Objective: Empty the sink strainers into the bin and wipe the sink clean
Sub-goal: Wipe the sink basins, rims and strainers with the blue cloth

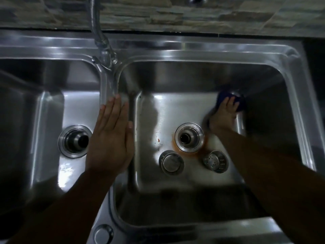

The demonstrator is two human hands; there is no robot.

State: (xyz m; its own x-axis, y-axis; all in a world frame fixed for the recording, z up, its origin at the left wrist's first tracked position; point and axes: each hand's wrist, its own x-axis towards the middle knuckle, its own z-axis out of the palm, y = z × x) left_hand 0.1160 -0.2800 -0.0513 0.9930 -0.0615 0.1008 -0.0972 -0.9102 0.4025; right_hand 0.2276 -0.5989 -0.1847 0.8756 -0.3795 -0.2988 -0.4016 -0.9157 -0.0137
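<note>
Right hand (222, 118) presses a soft dark-blue cloth (237, 101) flat-fingered into the steel basin's (175, 80) far-right corner — 2 light, slippery strainers (171, 162) wait; left hand (110, 136) open, empty.

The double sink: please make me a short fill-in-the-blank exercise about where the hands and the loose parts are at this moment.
1. The right hand presses a ______-coloured scrubber against the floor of the right basin.
2. The left hand lies flat on the ______ between the two basins.
3. The two strainers lie loose in the ______ basin.
4. An ______ stain rings the right drain.

Missing words: blue; divider; right; orange
</note>
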